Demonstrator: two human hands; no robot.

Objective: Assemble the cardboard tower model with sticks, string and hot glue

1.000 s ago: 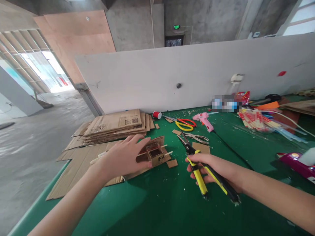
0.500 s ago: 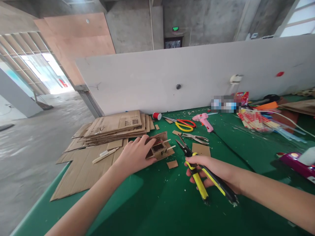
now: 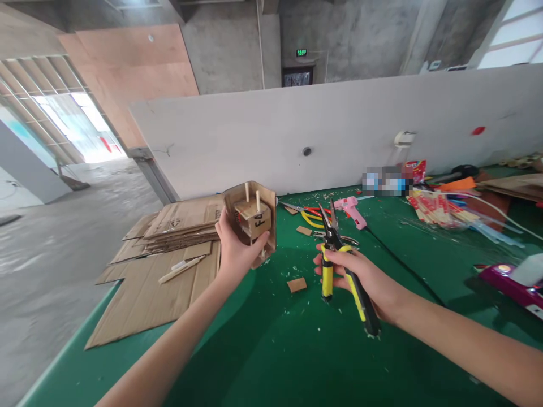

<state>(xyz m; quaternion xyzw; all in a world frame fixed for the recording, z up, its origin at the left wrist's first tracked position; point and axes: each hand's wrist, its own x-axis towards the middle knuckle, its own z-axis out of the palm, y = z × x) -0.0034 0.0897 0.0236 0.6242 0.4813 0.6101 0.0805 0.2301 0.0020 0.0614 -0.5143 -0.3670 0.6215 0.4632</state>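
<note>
My left hand (image 3: 238,249) grips a small cardboard model (image 3: 259,223) raised above the table, fingers behind it and thumb across its front. Two short wooden sticks stick up from the model, and dark lettering marks its face. In my right hand (image 3: 354,268) are pliers (image 3: 328,240) with yellow and black handles, jaws pointing up and spread apart. The pliers and the model do not touch. Beneath them, a small cardboard scrap (image 3: 296,284) lies on the green table (image 3: 271,350).
Stacked cardboard sheets (image 3: 182,223) lie at left, with a pen-like stick (image 3: 182,269) on top. Behind the pliers are scissors (image 3: 311,217), a pink glue gun (image 3: 352,210) and its cable. Packaged sticks (image 3: 441,209) and a purple device (image 3: 509,285) sit at right. A white partition (image 3: 254,141) stands behind.
My left hand has lifted the cardboard model off the table and tipped it so its sticks point up. My right hand has raised the pliers slightly and turned their jaws upward.
</note>
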